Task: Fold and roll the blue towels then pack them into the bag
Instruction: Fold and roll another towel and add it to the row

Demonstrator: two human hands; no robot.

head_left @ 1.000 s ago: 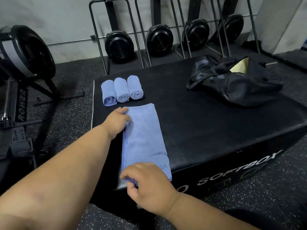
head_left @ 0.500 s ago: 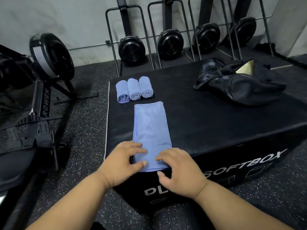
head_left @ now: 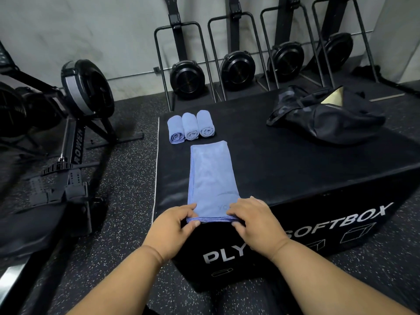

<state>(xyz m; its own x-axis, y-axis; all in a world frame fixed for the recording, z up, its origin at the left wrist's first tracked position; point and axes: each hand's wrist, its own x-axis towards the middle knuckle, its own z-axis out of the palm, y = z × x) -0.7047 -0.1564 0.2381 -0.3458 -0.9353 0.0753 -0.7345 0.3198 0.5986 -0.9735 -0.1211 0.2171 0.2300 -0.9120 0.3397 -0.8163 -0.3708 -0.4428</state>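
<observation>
Hands are both at the near edge of the black box [head_left: 295, 169], holding the near end of the folded towel [head_left: 210, 176]. The left hand [head_left: 172, 226] pinches the left corner of this end between thumb and fingers, and the right hand [head_left: 254, 221] pinches the right corner in the same way. The towel lies flat as a long strip, from the near edge toward the three rolled towels [head_left: 191, 127], which sit side by side near the far left corner. The black bag [head_left: 327, 117] lies open near the far right corner, well apart from the hands. Half a second ago the fingers were pressing flat on the towel; now they are curled around its edge.
</observation>
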